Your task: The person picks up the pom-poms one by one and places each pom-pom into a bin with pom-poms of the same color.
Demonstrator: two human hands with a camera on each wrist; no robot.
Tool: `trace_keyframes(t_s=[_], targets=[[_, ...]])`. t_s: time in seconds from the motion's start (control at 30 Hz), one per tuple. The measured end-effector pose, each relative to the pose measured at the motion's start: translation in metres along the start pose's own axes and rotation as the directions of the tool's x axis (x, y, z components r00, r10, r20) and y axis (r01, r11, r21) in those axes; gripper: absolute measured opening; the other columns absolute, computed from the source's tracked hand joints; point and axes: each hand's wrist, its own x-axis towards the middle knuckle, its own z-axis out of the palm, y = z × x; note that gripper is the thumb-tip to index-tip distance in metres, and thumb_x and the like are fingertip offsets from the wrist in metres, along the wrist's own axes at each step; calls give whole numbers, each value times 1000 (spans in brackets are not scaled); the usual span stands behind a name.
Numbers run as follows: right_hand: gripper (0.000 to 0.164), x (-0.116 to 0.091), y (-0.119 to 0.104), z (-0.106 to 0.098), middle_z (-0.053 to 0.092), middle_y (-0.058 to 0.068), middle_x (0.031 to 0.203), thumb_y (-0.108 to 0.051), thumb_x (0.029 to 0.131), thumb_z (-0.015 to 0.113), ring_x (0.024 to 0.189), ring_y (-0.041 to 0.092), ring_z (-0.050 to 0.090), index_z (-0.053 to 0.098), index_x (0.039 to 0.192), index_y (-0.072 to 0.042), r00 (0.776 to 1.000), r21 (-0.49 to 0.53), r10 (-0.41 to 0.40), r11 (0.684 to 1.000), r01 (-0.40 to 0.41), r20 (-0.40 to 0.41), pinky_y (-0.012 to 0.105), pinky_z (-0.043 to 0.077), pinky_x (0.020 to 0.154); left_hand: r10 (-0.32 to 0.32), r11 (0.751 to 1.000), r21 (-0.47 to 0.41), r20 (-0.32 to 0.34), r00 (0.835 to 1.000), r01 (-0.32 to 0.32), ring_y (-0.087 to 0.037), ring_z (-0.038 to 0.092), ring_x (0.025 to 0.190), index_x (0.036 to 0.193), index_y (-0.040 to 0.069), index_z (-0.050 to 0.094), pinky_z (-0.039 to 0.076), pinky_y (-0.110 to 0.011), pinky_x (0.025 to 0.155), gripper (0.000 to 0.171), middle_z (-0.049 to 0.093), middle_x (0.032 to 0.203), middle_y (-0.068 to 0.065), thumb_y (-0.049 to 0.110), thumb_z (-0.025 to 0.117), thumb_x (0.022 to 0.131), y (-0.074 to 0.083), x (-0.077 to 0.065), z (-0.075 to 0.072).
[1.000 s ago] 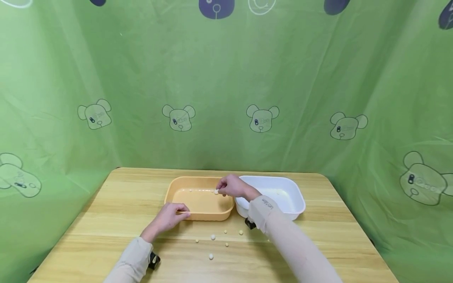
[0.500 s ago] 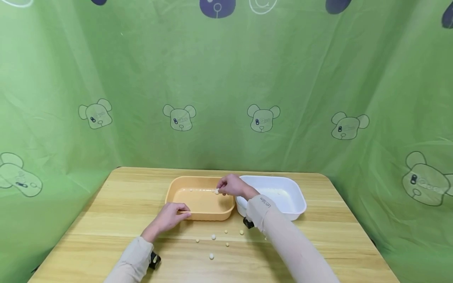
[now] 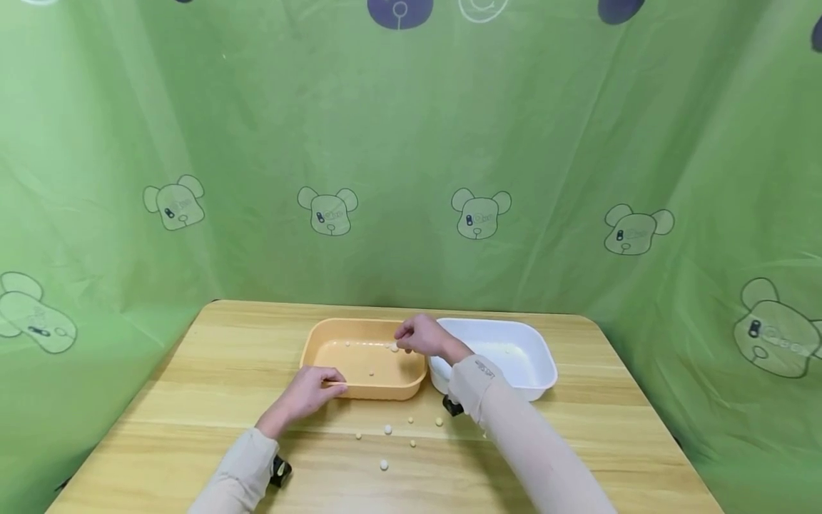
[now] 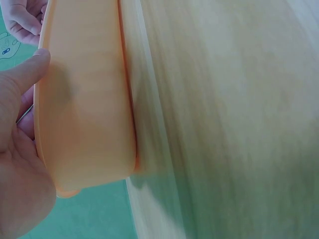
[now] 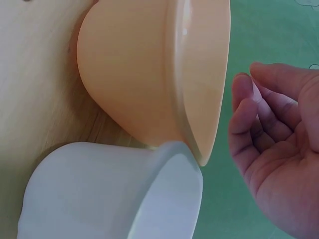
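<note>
My left hand grips the near rim of an orange plastic basin, thumb outside and fingers inside, as the left wrist view shows. Above that basin's right side hangs my right hand, its fingers bent toward the thumb. In the right wrist view my right fingertips come close to the thumb, and I cannot tell whether small balls lie hidden behind them. A white ball overlaps the fingertips' edge in the head view. Inside the basin are a small pale ball and another small ball.
Right beside the orange basin stands a white basin, partly behind my right forearm, with a pale ball inside. Several white and yellow balls, including one white ball, lie on the wooden table. A green curtain surrounds it.
A small ball now shows on the orange basin's floor near the front, where none showed before. Both hands stay nearly in place; the view has shifted slightly.
</note>
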Motion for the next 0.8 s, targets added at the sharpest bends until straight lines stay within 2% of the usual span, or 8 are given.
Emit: trace_keyframes(t_s=[0.3,0.6,0.8], targets=[[9,-17,-2,-4,66,3,77,-6,85,65,70,23,64,70,92,-1,996,-36,-89,995,89,-4,26,48,58,-20,1000,7,3,1000,20,-7,60,81,87,22,70,50,-31,77,4,66,84,14,25,68,88,-2,2,2],[5,-42,-5,-5,65,-2,74,-5,84,65,65,9,58,69,87,-7,988,-66,-156,986,156,11,24,49,60,-10,1000,-6,-3,1000,10,-8,60,80,86,21,70,50,-32,76,4,66,83,13,24,67,88,-1,1,2],[6,-61,-6,2,66,-3,76,-5,85,65,67,8,58,69,87,-8,980,-49,-195,979,197,41,24,50,63,-19,1000,3,-10,1000,19,-8,60,79,85,19,70,50,-31,75,4,66,83,13,22,68,87,-1,2,4]])
